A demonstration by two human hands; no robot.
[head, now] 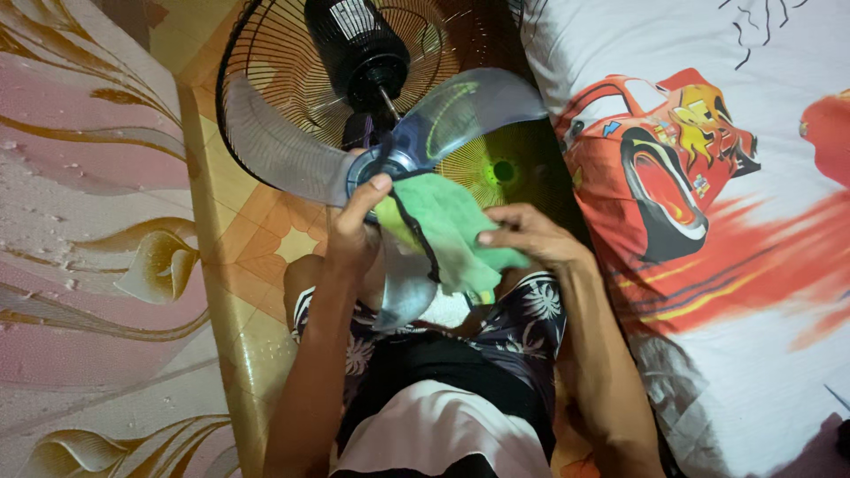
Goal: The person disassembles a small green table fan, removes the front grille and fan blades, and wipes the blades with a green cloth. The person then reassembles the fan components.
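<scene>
**Head view: two hands, a cloth and a loose fan blade**

Head camera looks down on the left hand [354, 226], whose fingers are curled around the dark hub of a translucent fan blade [416, 146], the thumb pressed flat on the hub's front edge. The other fingers wrap behind the hub and are hidden. The right hand [531, 235] lies on a green cloth [443, 230], fingers held together and bent, pressing the cloth against the lowest blade — its thumb is out of sight beneath the fabric, so whether it pinches the cloth I cannot tell.

The blade piece is held above the person's lap, in front of the fan. One blade sweeps left, one rises to the upper right, and the third points down, mostly covered by the cloth, with only its pale tip showing above the patterned shorts [522, 323].

Behind the blades lies the black wire fan guard [266, 62] with the motor housing [359, 44] and its bare shaft; the guard's top is cut off by the frame edge and its right side fades into shadow. A green glow shows through the wires — its source is hard to make out. To the right lies a white bedsheet with a red cartoon car [655, 168]; to the left a pink floral wall panel [80, 221] meets the tiled floor [257, 230].
</scene>
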